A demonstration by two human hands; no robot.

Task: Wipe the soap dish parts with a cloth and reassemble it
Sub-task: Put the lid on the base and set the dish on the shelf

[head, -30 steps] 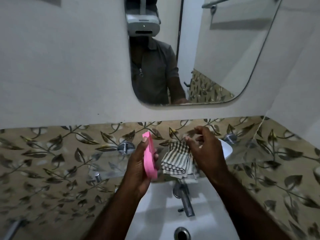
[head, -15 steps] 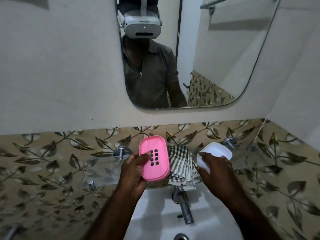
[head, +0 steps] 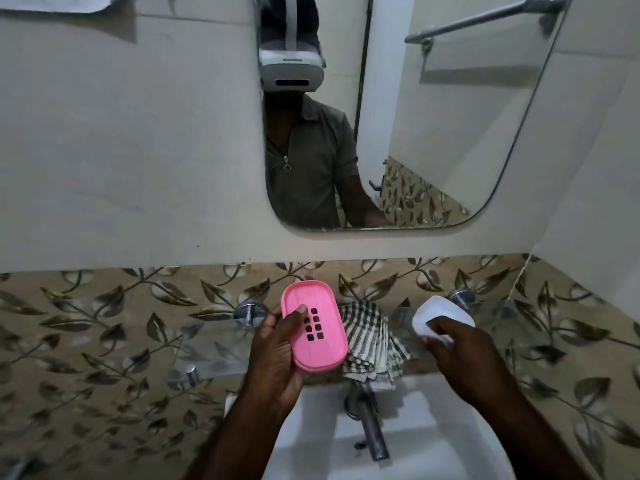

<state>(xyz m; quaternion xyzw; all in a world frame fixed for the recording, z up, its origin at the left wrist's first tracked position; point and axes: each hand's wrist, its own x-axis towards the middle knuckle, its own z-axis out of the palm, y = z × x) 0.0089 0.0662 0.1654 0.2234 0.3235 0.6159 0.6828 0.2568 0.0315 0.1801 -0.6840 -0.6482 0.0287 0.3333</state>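
My left hand holds the pink soap dish tray with its drain holes facing me, thumb pressed on its inner face. My right hand rests on the white soap dish part, which lies on the glass shelf at the right; the fingers curl over its near edge. A striped cloth lies folded on the shelf between the two hands, with its end hanging over the shelf's front edge.
A white basin with a metal tap sits below the shelf. A mirror hangs above on the wall and shows a person wearing a headset. Leaf-patterned tiles cover the lower wall.
My left hand turned the pink tray from edge-on to face me. My right hand let go of the cloth, moved right and came down on the white part.
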